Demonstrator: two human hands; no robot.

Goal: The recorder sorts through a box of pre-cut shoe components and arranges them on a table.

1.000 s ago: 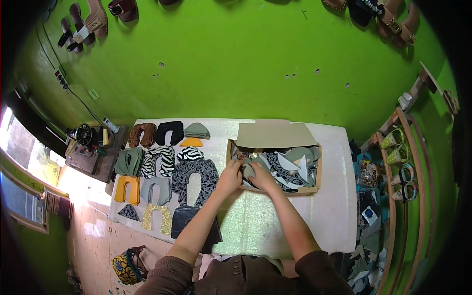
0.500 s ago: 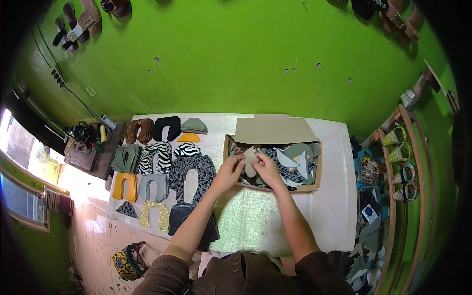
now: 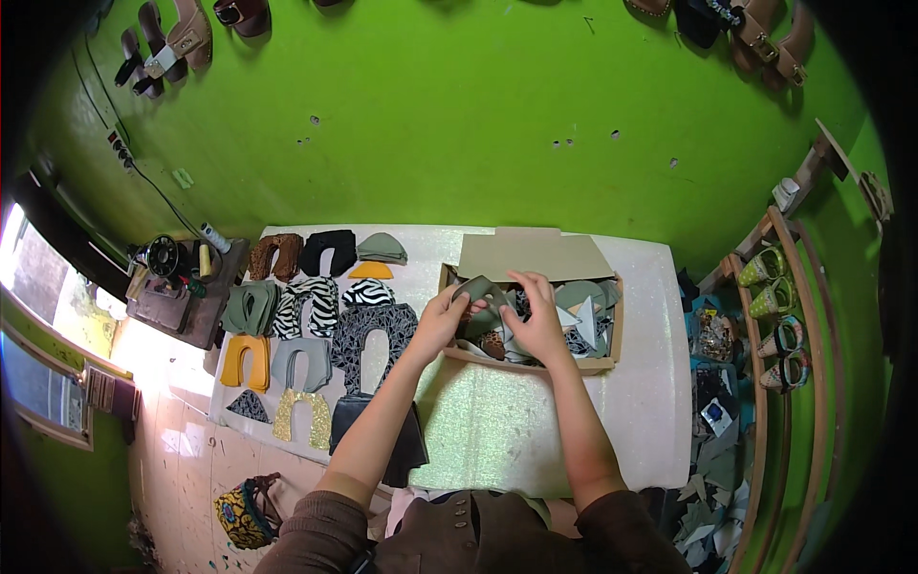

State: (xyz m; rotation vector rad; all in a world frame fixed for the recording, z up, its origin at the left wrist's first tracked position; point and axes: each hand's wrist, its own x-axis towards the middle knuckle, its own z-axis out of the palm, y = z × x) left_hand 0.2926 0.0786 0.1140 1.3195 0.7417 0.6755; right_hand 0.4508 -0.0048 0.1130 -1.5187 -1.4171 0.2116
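Note:
Over a cardboard box (image 3: 617,337) full of scraps, my left hand (image 3: 441,320) pinches a grey-green cut piece of material (image 3: 484,290). My right hand (image 3: 537,323) is just to the right of it, fingers apart and thumb near the piece's lower edge; whether the thumb touches it I cannot tell. Inside the box lie mixed offcuts: a white pointed scrap (image 3: 586,322), a grey-green one (image 3: 577,293), and black-patterned and brown spotted bits.
Left on the white-covered table (image 3: 535,430) are stacks of U-shaped pieces, including zebra-striped (image 3: 307,306), yellow (image 3: 246,362) and gold glitter (image 3: 302,419) ones. A sewing machine (image 3: 161,260) stands beyond. Sandals hang on a wooden rack (image 3: 760,287) at right, near scraps.
The pale beige piece between my hands is gone from them, and a grey-green piece is in my left hand. My right hand's fingers have spread and shifted slightly right.

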